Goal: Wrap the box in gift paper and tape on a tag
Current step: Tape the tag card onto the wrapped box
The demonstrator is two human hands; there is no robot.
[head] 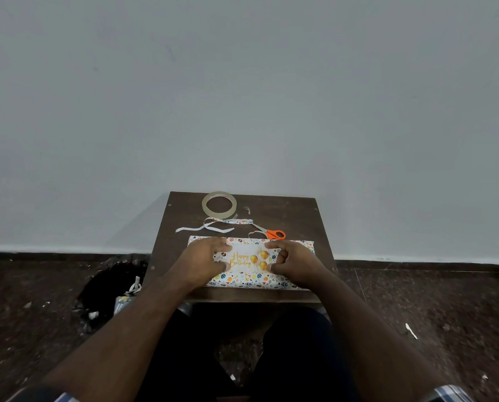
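The box [251, 280], wrapped in white gift paper with colourful prints, lies flat near the front edge of a small dark wooden table [294, 216]. A white "Happy Birthday" tag [246, 261] with gold balloons lies on top of it. My left hand [203, 261] rests on the tag's left end, fingers and thumb touching it. My right hand [293, 261] is at the tag's right end, its index finger and thumb on the tag's edge. A roll of clear tape [219, 205] lies at the table's back.
Orange-handled scissors [271, 233] and strips of cut gift paper [213, 226] lie behind the box. A dark bin [109, 288] with paper scraps stands on the floor to the left. A pale wall rises just behind the table.
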